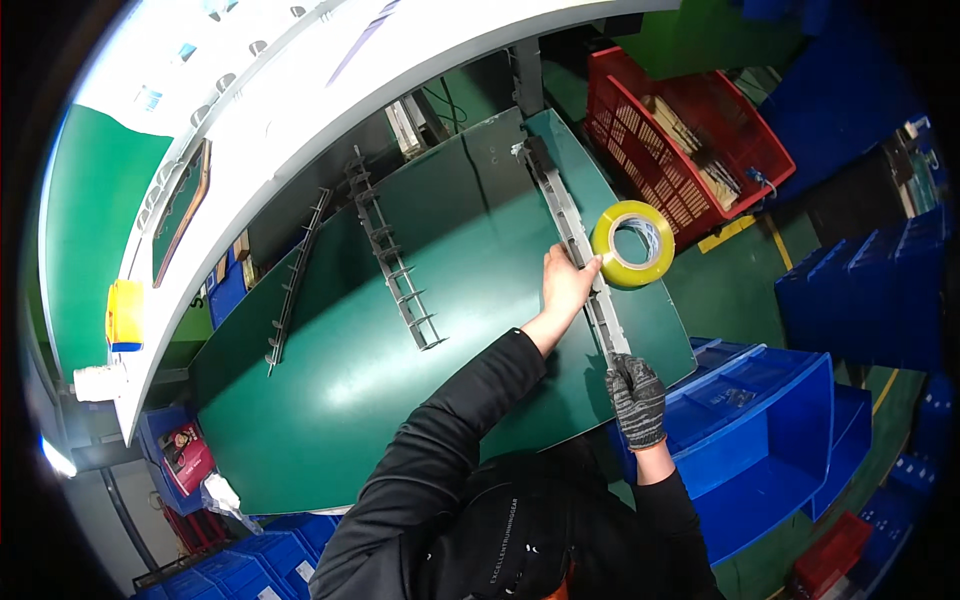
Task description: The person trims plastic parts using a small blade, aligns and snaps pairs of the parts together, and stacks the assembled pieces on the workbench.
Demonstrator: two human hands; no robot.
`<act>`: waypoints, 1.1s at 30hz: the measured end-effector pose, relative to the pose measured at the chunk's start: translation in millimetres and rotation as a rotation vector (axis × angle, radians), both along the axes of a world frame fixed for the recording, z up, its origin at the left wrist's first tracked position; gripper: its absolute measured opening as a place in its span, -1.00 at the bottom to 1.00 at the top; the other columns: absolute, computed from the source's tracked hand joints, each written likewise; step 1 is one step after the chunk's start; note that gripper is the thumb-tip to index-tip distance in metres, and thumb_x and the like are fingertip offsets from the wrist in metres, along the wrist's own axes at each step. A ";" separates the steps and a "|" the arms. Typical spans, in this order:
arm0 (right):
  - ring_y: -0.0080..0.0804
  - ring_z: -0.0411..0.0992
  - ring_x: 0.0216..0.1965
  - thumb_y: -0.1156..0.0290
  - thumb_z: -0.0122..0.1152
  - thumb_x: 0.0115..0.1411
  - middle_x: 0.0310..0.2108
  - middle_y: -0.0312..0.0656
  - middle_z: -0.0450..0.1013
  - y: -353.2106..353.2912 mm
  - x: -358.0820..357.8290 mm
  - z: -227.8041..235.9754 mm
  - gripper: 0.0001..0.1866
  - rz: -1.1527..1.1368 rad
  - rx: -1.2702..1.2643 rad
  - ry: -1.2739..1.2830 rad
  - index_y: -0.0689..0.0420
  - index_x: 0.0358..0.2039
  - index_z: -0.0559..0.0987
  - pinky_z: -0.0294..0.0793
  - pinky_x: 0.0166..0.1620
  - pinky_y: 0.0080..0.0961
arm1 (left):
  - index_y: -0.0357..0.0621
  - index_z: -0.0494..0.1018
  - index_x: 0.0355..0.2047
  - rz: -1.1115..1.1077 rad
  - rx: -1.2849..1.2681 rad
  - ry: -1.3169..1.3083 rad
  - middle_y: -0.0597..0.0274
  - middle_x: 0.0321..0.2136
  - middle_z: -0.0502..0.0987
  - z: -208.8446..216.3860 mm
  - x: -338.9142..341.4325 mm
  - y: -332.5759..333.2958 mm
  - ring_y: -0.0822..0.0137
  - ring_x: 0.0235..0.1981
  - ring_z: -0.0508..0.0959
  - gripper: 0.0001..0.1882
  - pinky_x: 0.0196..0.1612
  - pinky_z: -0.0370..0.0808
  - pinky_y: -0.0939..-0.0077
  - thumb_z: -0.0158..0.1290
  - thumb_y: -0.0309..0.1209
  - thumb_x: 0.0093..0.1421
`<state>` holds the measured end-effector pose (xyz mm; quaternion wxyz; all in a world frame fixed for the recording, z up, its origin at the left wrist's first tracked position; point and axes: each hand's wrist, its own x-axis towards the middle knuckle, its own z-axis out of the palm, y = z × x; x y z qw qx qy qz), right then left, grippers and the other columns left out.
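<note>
A long, narrow grey strip with a darker far end [566, 208] lies slantwise on the right part of the green table [320, 420]. My bare left hand [567, 285] is closed around its middle, the thumb laid along the strip. At the strip's near end, my right hand [637, 402], in a dark grey knit glove, is closed on it. Beside the left hand, against the strip's right side, is a roll of yellow tape [606, 247]. Two slim racks with short cross pieces, a middle one [385, 245] and a left one [297, 285], lie farther left on the table.
A red plastic crate [640, 145] with long pieces inside stands beyond the table's right corner. Blue bins [760, 440] sit at the right near edge. A white curved frame [400, 65] arches over the far side, with a yellow object [125, 313] at its left end.
</note>
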<state>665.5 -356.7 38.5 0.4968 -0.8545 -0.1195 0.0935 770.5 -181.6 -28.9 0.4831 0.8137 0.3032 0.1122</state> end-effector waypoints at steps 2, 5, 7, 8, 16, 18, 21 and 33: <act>-0.13 0.44 -0.34 0.45 0.15 0.02 -0.38 -0.04 0.46 11.1 1.2 -1.0 -0.79 0.014 0.043 -0.004 0.20 -0.29 0.50 0.41 -0.23 -0.35 | -0.41 0.31 -0.25 -0.032 0.035 0.004 -0.08 -0.34 0.43 -0.1 -3.1 4.4 0.12 -0.31 0.47 -0.43 -0.23 0.42 0.35 0.20 -0.17 -0.10; -0.14 0.44 -0.34 0.45 0.15 0.02 -0.39 -0.04 0.46 26.8 2.1 -7.7 -0.79 0.073 0.068 -0.041 0.20 -0.29 0.50 0.41 -0.23 -0.35 | -0.43 0.27 -0.12 -0.024 -0.119 -0.006 -0.03 -0.30 0.42 23.0 -13.1 21.9 0.25 -0.34 0.46 -0.38 -0.21 0.42 0.41 0.16 -0.16 -0.02; -0.15 0.45 -0.33 0.45 0.15 0.03 -0.38 -0.04 0.46 41.2 2.7 -4.6 -0.79 0.108 0.071 -0.021 0.20 -0.28 0.50 0.41 -0.22 -0.36 | -0.44 0.25 -0.08 0.058 -0.114 -0.135 0.01 -0.28 0.41 39.4 -26.3 58.5 0.32 -0.33 0.45 -0.43 -0.18 0.40 0.43 0.12 -0.23 0.03; -0.16 0.44 -0.32 0.46 0.14 0.03 -0.38 -0.03 0.46 46.9 1.7 -8.0 -0.79 0.125 0.076 0.020 0.20 -0.28 0.50 0.41 -0.21 -0.37 | -0.39 0.25 -0.08 0.108 -0.059 -0.232 -0.01 -0.23 0.36 46.5 -37.3 85.7 0.26 -0.30 0.41 -0.49 -0.18 0.38 0.42 0.08 -0.29 0.05; -0.11 0.38 -0.21 0.22 0.11 0.02 -0.24 -0.08 0.42 156.4 -0.9 -22.3 -0.65 0.525 -0.263 -0.219 0.10 -0.19 0.49 0.39 -0.14 -0.30 | -0.01 0.17 0.09 0.540 0.989 0.383 -0.16 0.12 0.10 9.1 -243.9 422.0 -0.07 0.06 0.26 -0.38 0.04 0.28 0.22 0.04 -0.25 -0.02; -0.13 0.37 -0.17 0.15 0.14 -0.01 -0.14 -0.05 0.36 196.2 -9.1 -35.7 -0.56 0.578 -0.347 -0.314 0.05 -0.12 0.44 0.40 -0.14 -0.31 | 0.17 0.13 0.13 0.505 0.957 0.617 -0.01 0.16 0.08 5.9 -300.2 458.9 -0.03 0.10 0.23 -0.37 0.05 0.23 0.04 0.01 -0.25 0.01; -0.16 0.34 -0.11 0.11 0.16 -0.04 -0.09 -0.03 0.30 262.1 -20.4 -7.7 -0.50 0.609 -0.474 -0.134 0.03 -0.08 0.39 0.39 -0.10 -0.28 | 0.27 0.13 0.14 0.336 0.490 0.722 0.25 0.13 0.21 9.3 -337.0 468.6 0.11 0.12 0.23 -0.40 0.05 0.17 -0.14 -0.01 -0.26 0.04; -0.16 0.29 -0.06 0.07 0.12 -0.01 -0.10 -0.04 0.34 253.1 -163.7 -12.2 -0.50 0.910 -0.514 -0.151 0.10 -0.10 0.43 0.33 -0.05 -0.29 | -0.17 0.18 0.09 0.128 0.503 0.354 -0.15 0.12 0.08 23.6 -439.3 238.8 -0.05 0.18 0.06 -0.41 0.17 -0.02 0.01 0.03 -0.24 0.07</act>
